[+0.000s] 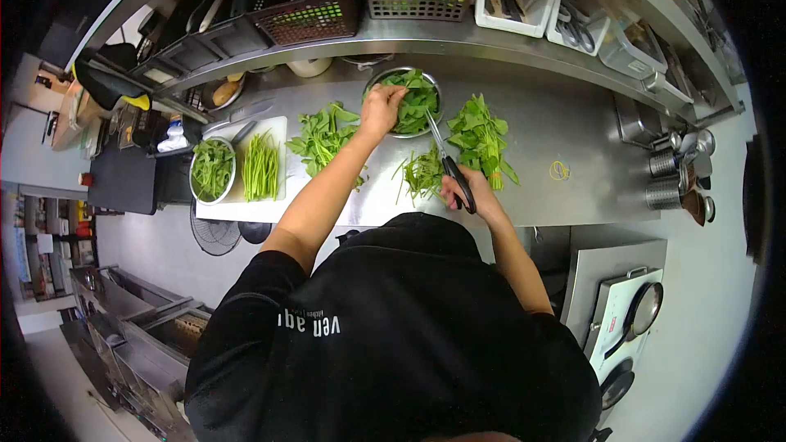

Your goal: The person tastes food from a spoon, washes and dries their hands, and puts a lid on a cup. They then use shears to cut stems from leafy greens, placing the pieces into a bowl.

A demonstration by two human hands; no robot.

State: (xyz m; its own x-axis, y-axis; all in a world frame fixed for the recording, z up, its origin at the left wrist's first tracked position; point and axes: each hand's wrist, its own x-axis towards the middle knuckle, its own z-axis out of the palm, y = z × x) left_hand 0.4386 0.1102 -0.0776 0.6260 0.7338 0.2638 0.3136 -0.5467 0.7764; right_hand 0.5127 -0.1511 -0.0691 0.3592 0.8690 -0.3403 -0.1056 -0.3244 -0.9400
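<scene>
My right hand (479,193) is wrapped round the black handles of a pair of scissors (444,155). Their blades point up and left into a round metal bowl (406,136) heaped with green leaves (419,98). Over the bowl's left side, my left hand (383,108) pinches leafy greens; the stems between its fingertips are hard to make out. Right of the scissors lies a bunch of leafy greens (478,135), and another bunch (321,141) lies left of the bowl. Loose stems and leaves (422,173) sit just below the bowl.
At left, a white bowl of greens (213,170) and a bundle of cut stems (260,168) rest by a white cutting board (280,141). A yellow band (559,170) lies to the right. Above runs a metal shelf (426,35) with baskets; metal canisters (661,165) stand far right.
</scene>
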